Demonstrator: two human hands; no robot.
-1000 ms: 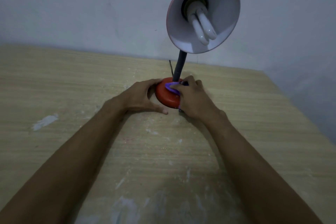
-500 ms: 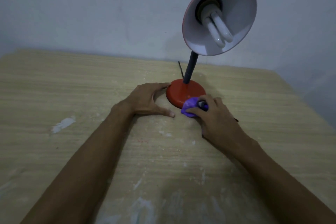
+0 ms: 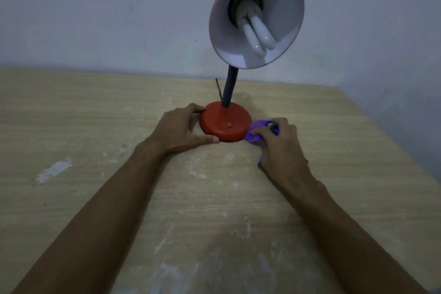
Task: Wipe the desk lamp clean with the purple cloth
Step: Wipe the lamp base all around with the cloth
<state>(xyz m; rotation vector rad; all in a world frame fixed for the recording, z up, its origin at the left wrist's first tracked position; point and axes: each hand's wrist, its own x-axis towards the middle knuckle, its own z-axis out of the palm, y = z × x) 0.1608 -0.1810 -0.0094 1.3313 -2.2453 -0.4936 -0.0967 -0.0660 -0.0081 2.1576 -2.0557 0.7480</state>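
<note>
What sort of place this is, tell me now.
Likely a plain indoor work corner, perhaps at home: a white-flecked wooden table against a bare wall, with a desk lamp on it.

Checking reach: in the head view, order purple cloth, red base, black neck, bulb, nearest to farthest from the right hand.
1. purple cloth, held by right hand
2. red base, just left
3. black neck, beyond that
4. bulb, high above

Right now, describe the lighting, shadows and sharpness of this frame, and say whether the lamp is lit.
Head view: dim, bluish, even light; the bulb is unlit, no glare. Head view: only faint, soft shadows on the table beside the lamp base. Head view: the right hand and purple cloth look slightly soft; the shade is sharp.
</note>
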